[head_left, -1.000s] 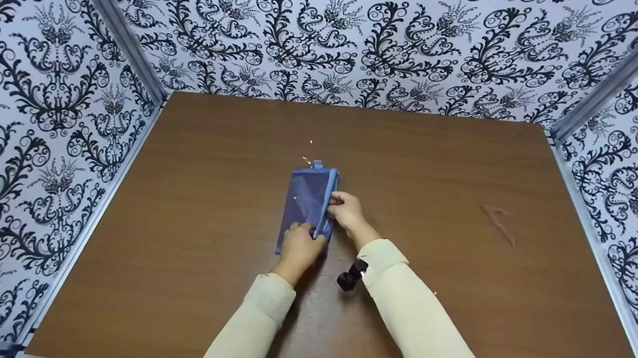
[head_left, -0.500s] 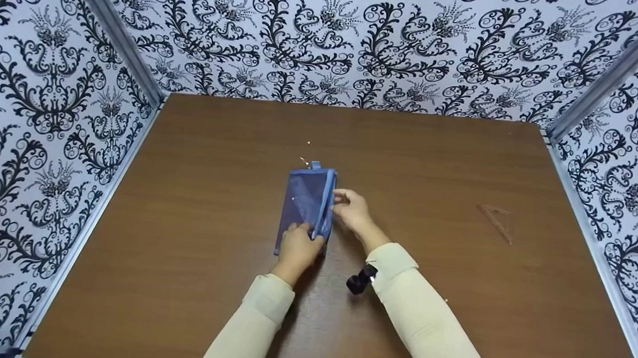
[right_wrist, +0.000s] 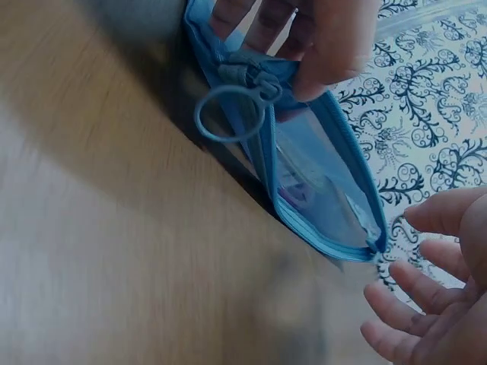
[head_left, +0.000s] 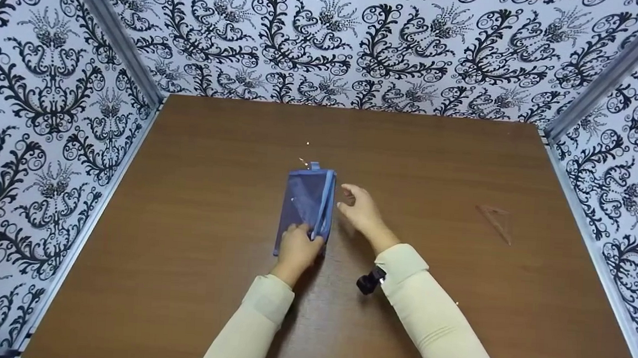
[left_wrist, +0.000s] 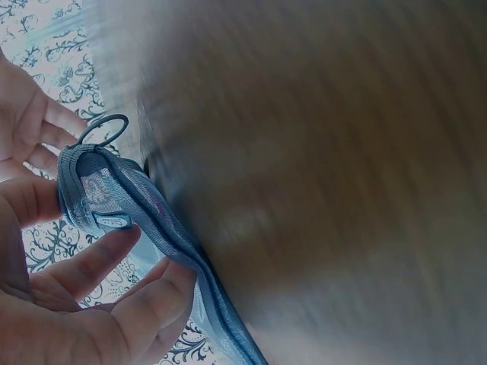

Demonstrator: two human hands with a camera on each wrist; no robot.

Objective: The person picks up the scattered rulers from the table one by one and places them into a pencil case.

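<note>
A blue mesh zip pouch lies near the middle of the table, its long side pointing away from me. My left hand grips its near end, fingers on top and thumb at the zip edge. In the right wrist view the zip gapes apart, with a ring pull beside the left hand. Clear and purple items show inside, too obscured to name. Just right of the pouch, apart from it, my right hand is held with loosely bent fingers and nothing in them.
A pinkish transparent set square lies on the wooden table to the right. Tiny pale bits lie past the pouch's far end. Patterned walls enclose the back and sides. A black wrist camera hangs at the right sleeve.
My right hand has let go of the pouch's zip edge and drawn away to the right. The left hand keeps its grip, and the pouch stays in place.
</note>
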